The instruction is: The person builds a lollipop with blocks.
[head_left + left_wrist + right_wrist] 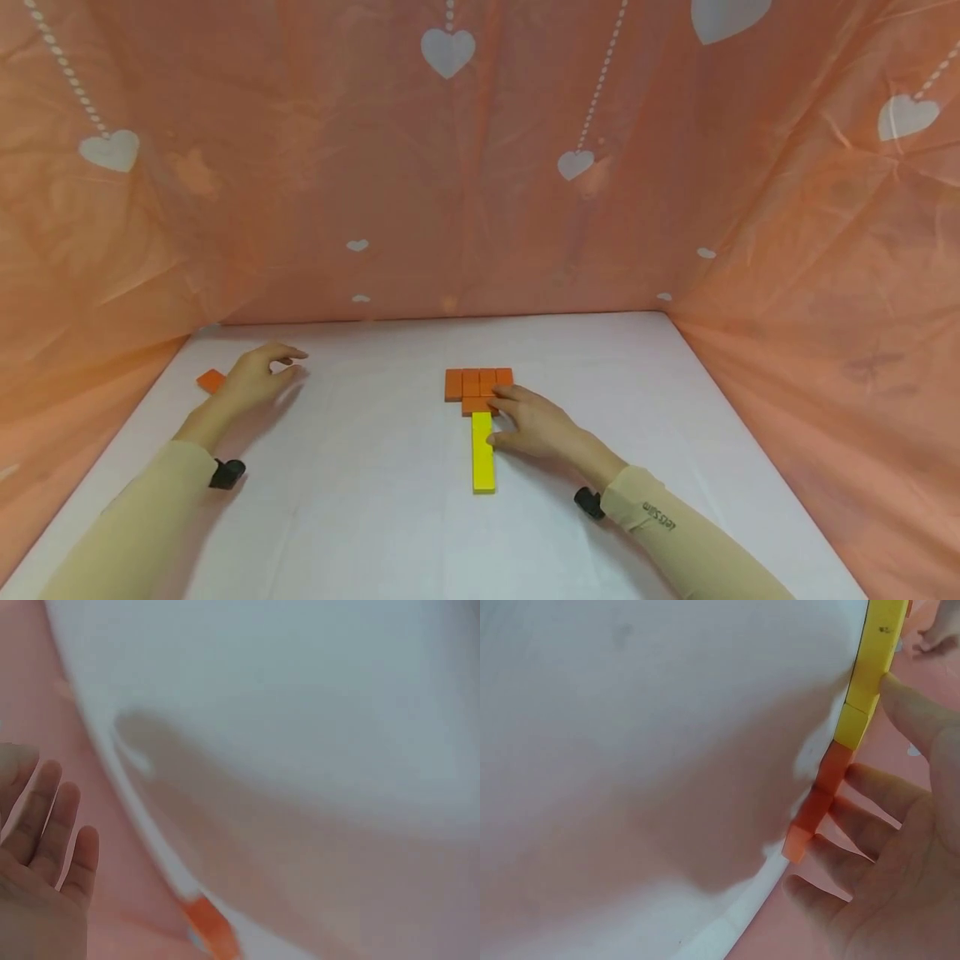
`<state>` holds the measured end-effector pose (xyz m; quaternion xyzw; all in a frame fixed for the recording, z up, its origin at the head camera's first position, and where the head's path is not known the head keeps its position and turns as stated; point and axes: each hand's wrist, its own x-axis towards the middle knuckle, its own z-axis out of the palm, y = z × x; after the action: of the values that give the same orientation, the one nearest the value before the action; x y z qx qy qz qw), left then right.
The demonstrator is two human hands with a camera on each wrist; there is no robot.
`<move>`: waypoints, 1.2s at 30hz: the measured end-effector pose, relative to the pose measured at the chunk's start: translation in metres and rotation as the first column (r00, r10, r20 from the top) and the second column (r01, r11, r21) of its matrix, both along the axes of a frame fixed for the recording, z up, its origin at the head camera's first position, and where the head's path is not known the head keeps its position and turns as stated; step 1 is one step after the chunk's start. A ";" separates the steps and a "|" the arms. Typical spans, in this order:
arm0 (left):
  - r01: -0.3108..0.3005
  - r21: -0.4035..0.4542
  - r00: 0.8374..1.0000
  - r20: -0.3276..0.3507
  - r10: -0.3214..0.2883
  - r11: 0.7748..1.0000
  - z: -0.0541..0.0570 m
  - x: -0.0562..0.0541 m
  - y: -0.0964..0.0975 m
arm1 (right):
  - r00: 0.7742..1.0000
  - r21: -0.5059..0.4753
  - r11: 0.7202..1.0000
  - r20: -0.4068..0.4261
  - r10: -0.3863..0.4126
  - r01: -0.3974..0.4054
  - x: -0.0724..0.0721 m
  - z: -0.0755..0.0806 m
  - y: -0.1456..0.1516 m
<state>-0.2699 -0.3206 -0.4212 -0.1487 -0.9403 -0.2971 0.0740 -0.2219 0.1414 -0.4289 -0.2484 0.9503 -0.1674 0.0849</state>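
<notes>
My right hand (536, 423) lies over the right side of a flat block arrangement, with its fingers spread. In the right wrist view its fingertips are right at the orange blocks (834, 766), and the thumb tip meets the side of the long yellow block (877, 656). A row of upright orange blocks (471, 383) tops the arrangement. Below it lies a crosswise orange block (475, 406), partly covered by fingers, then a yellow strip (483, 467). My left hand (257, 373) hovers at the left with loosely bent fingers, holding nothing. Behind it lies a single orange block (212, 381).
A white cloth-covered table (360, 500) carries everything. Orange curtains (480, 208) with white hearts hang at the back and on both sides. Black wrist cameras (227, 473) sit at the ends of both beige sleeves.
</notes>
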 end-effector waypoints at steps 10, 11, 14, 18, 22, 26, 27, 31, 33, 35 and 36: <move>-0.160 -0.029 0.987 -0.010 0.160 0.987 -0.015 0.021 -0.063 | 1.000 0.003 1.000 0.000 -0.004 0.004 -0.002 0.000 0.002; -0.179 -0.031 0.984 -0.012 0.179 0.983 -0.016 0.023 -0.067 | 1.000 0.006 1.000 -0.001 -0.002 0.002 -0.002 0.000 0.002; -0.205 -0.036 0.979 -0.027 0.204 0.978 -0.019 0.028 -0.077 | 1.000 0.004 1.000 -0.006 0.000 0.000 -0.002 -0.002 0.001; -0.202 -0.051 0.979 -0.009 0.202 0.978 -0.018 0.033 -0.086 | 1.000 0.002 1.000 -0.003 -0.001 0.001 -0.001 -0.002 0.000; -0.187 -0.059 0.981 0.035 0.189 0.981 -0.016 0.035 -0.092 | 1.000 0.008 1.000 0.002 -0.005 0.005 -0.001 -0.001 -0.001; -0.178 -0.062 0.984 0.016 0.179 0.982 -0.016 0.035 -0.095 | 1.000 0.015 1.000 -0.002 -0.010 0.011 -0.001 -0.001 -0.001; -0.176 -0.062 0.984 0.010 0.177 0.982 -0.016 0.035 -0.096 | 1.000 0.016 1.000 -0.001 -0.012 0.012 -0.001 -0.001 -0.001; -0.176 -0.072 0.984 -0.012 0.175 0.982 -0.016 0.036 -0.098 | 1.000 0.014 1.000 0.004 -0.016 0.016 -0.001 -0.001 -0.001; -0.182 -0.075 0.983 -0.020 0.181 0.980 -0.017 0.036 -0.098 | 1.000 0.011 1.000 0.004 -0.015 0.015 -0.001 -0.002 -0.001; -0.182 -0.072 0.983 -0.031 0.180 0.981 -0.018 0.036 -0.097 | 1.000 0.009 1.000 0.003 -0.012 0.012 -0.001 -0.002 -0.001; -0.182 -0.071 0.983 -0.041 0.179 0.981 -0.018 0.036 -0.097 | 1.000 0.010 1.000 0.004 -0.012 0.012 -0.001 -0.003 -0.001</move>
<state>-0.2335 -0.4175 -0.4393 -0.0705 -0.9589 -0.2513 0.1114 -0.2226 0.1402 -0.4314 -0.2420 0.9524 -0.1638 0.0871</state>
